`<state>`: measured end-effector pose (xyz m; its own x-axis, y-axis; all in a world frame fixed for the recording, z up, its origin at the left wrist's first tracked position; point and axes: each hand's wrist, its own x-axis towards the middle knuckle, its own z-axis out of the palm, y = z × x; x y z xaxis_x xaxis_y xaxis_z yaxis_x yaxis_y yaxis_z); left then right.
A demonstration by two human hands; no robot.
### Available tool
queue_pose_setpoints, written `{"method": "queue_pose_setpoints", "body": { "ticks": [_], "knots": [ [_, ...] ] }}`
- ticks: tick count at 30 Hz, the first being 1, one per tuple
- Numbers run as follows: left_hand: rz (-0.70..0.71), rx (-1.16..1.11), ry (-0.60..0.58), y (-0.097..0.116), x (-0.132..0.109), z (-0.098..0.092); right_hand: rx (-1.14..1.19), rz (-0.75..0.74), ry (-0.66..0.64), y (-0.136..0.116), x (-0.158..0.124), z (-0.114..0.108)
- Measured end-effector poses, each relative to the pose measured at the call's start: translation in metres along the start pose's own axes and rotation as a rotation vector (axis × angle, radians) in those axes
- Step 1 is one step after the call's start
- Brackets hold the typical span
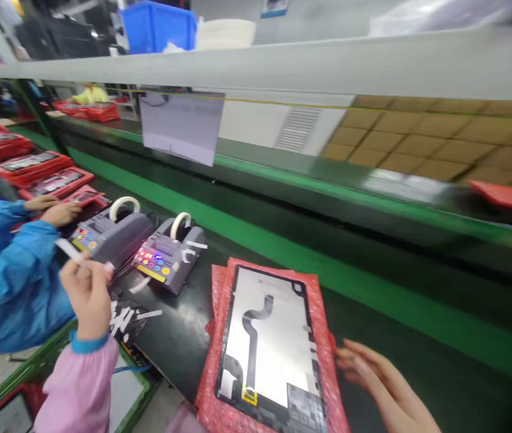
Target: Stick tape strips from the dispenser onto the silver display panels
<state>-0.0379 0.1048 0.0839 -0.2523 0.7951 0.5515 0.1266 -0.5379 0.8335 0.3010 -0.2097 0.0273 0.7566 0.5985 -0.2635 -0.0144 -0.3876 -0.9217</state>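
My left hand (pixel 86 294), in a pink sleeve with a blue cuff, is raised at the left and pinches a strip of white tape (pixel 70 248). In front of me lies a tablet screen panel (pixel 278 337), back side up, with a dark flex cable running down it. Red bubble wrap (pixel 331 373) lies beneath the panel and shows all round it. At its right edge my right hand (pixel 373 376) has its fingers stretched out, and the fingertips are at or touching the wrap. Two grey tape dispensers (pixel 165 255) with lit buttons stand beyond my left hand.
Loose white tape pieces (pixel 124 319) lie near the bench's front edge. A co-worker's blue sleeve (pixel 7 264) and hands are at the left, beside stacked red-wrapped panels (pixel 30 168). A grey shelf (pixel 256 69) crosses above, holding a blue bin (pixel 159 27).
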Motion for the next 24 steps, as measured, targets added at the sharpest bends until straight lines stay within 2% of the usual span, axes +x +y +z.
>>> {"method": "queue_pose_setpoints", "body": {
  "ticks": [1, 2, 3, 4, 6, 8, 10, 13, 16, 19, 24],
  "knots": [
    [0.103, 0.008, -0.257, 0.018, -0.019, 0.007, -0.034, -0.087, 0.024, -0.018, -0.003, 0.004],
    [0.185, -0.037, -0.58, 0.034, -0.038, 0.015, -0.046, -0.192, 0.028, -0.037, -0.006, 0.01],
    [0.244, -0.113, -0.901, 0.049, -0.054, 0.023, -0.059, -0.274, -0.025, -0.054, -0.009, 0.016],
    [0.248, -0.182, -1.087, 0.061, -0.069, 0.032, -0.073, -0.354, -0.092, -0.07, -0.012, 0.024],
    [0.23, -0.26, -1.266, 0.076, -0.089, 0.049, -0.115, -0.467, -0.303, -0.096, -0.016, 0.042],
    [0.203, -0.261, -1.313, 0.078, -0.099, 0.062, -0.119, -0.5, -0.469, -0.111, -0.018, 0.06],
    [0.187, -0.244, -1.342, 0.074, -0.103, 0.069, -0.11, -0.512, -0.532, -0.119, -0.015, 0.072],
    [0.161, -0.203, -1.377, 0.067, -0.104, 0.068, -0.106, -0.55, -0.494, -0.123, -0.003, 0.077],
    [0.19, -0.024, -1.312, 0.059, -0.104, 0.063, -0.108, -0.533, -0.402, -0.123, 0.014, 0.076],
    [0.286, 0.15, -1.234, 0.047, -0.106, 0.057, -0.272, -0.495, -0.408, -0.114, 0.026, 0.082],
    [0.436, 0.223, -1.265, 0.03, -0.112, 0.052, -0.543, -0.455, -0.453, -0.1, 0.03, 0.101]
  ]
}}
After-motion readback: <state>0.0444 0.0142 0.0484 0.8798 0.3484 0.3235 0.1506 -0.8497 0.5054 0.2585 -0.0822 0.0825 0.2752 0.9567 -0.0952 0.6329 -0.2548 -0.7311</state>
